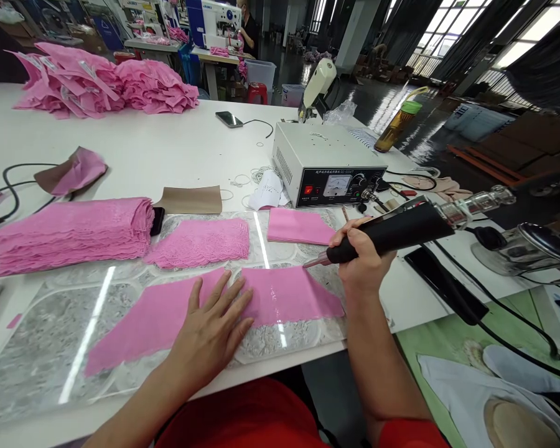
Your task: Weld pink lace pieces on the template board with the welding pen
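My left hand [214,330] lies flat with fingers spread across the inner ends of two pink fabric pieces, the left one [154,317] and the right one [289,295]. Both rest on a glossy grey-patterned mat [74,323]. Wrapped in my right hand [366,258] is a black handheld tool [396,231] with a metal rear end. Its pointed tip is at the top edge of the right piece. Behind them sit a lacy pink piece [205,241] and a smaller pink stack [298,226].
A control box [331,158] stands behind the tool, cables running right. Thick lacy stack [74,235] at left; pink pile [102,81] at back left. Phone [229,119], bottle [398,124], black case [445,283] and glass jar [508,252] are around. A person [249,31] sits behind a sewing machine.
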Tool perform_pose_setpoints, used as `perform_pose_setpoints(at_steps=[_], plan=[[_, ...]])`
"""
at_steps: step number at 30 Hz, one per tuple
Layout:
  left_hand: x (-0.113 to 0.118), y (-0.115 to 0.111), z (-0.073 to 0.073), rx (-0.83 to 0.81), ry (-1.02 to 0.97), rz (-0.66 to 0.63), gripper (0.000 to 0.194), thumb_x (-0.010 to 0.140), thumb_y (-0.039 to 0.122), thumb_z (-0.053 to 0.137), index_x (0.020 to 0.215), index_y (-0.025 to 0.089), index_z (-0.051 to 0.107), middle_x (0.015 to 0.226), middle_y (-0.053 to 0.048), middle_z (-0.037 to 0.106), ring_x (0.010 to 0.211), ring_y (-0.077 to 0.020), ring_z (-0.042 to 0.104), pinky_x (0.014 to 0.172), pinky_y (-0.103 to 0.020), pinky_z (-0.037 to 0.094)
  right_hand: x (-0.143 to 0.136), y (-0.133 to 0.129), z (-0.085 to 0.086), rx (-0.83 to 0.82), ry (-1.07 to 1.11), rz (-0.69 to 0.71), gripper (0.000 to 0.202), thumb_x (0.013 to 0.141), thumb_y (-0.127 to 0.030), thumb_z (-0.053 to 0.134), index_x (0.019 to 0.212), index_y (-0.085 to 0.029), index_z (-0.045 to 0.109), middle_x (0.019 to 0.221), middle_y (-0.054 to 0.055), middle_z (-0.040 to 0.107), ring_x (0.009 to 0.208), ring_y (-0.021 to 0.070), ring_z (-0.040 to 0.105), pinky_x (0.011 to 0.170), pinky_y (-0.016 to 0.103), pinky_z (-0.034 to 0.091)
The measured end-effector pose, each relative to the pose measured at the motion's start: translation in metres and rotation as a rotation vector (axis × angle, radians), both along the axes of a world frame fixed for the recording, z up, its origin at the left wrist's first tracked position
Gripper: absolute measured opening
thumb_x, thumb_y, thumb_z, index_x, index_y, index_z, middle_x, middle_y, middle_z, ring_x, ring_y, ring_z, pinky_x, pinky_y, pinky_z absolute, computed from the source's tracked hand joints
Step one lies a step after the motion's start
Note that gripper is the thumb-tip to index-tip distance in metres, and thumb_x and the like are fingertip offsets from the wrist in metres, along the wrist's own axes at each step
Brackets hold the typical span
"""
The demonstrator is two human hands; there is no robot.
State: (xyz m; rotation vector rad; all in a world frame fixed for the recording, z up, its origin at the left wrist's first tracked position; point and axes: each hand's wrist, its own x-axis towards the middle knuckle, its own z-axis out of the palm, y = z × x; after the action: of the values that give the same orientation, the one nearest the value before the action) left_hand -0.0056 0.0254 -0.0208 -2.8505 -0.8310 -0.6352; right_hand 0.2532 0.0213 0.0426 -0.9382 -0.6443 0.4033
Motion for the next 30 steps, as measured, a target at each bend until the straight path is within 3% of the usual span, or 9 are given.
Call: perform_pose_setpoints(at_steps=[9,15,23,30], plan=[[0.004,-0.003,-0.001,-0.065,-0.113,0.034,0.037,0.1,0.034,0.039,0.127,0.019,0.058,0.137,-0.007,0.057,0.135,-0.0313,0.042,0.116,-0.054,0.012,0.0,0.002,-0.002,-0.012,-0.04,-0.002,0.007,0.068,-0.017,0.063,0.069,-0.018,0.055,0.054,-0.005,0.053,0.044,0.0108,0.052,0.044,0.026,0.044],[0.0,0.004,-0.002,0.052,-0.024,-0.028,0.038,0.097,0.029,0.044,0.132,0.016,0.054,0.138,-0.01,0.055,0.135,-0.0337,0.041,0.116,-0.055,0.012,0.003,-0.006,0.004,0.04,0.024,-0.019,0.01,0.066,-0.018,0.063,0.073,-0.019,0.056,0.057,-0.006,0.053,0.046,0.0099,0.052,0.046,0.026,0.044],[0.0,0.004,-0.002,0.046,-0.016,-0.051,0.039,0.096,0.028,0.046,0.132,0.018,0.053,0.139,-0.01,0.054,0.137,-0.0326,0.039,0.116,-0.055,0.012,0.016,-0.038,0.001,0.035,0.086,-0.045,0.012,0.063,-0.018,0.063,0.073,-0.019,0.055,0.06,-0.006,0.054,0.045,0.0087,0.052,0.046,0.025,0.043],[-0.002,0.003,-0.001,0.04,0.001,-0.042,0.039,0.096,0.027,0.046,0.132,0.018,0.054,0.14,-0.009,0.053,0.137,-0.0322,0.038,0.116,-0.055,0.012,0.014,-0.032,-0.003,0.055,0.077,-0.04,0.011,0.064,-0.018,0.062,0.073,-0.019,0.055,0.06,-0.006,0.053,0.045,0.0087,0.052,0.045,0.025,0.043]])
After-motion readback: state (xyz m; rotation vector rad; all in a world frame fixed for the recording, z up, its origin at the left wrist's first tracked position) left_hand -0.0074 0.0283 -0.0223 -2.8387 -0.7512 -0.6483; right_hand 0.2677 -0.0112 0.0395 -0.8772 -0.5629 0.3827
